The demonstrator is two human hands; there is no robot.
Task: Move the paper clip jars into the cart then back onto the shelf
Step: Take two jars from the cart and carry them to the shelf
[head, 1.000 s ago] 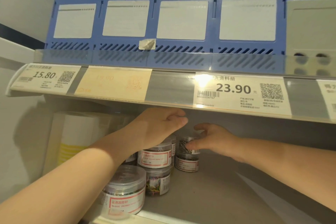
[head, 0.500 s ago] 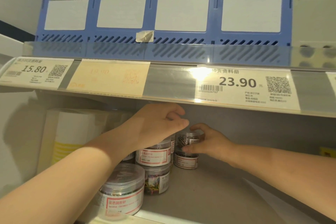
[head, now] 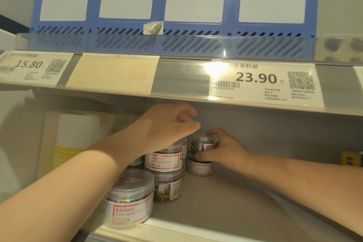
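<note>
Right hand grip around upright top jar, left hand loosely curled, seemingly empty

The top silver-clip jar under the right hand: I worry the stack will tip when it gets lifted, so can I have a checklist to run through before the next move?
1. Right hand on the top silver-clip jar: ok, fingers curl over the lid and the thumb presses its lower edge.
2. Grip fully closed: cannot tell, the far side is hidden.
3. Lower jar seated flat on the shelf floor: ok.
4. Headroom under the upper shelf: ok, a gap shows above the jar.
5. Left hand free: ok, it hovers above the red-labelled jar, holding nothing.
6. Cart ready: cannot tell, it is not in view.
</note>
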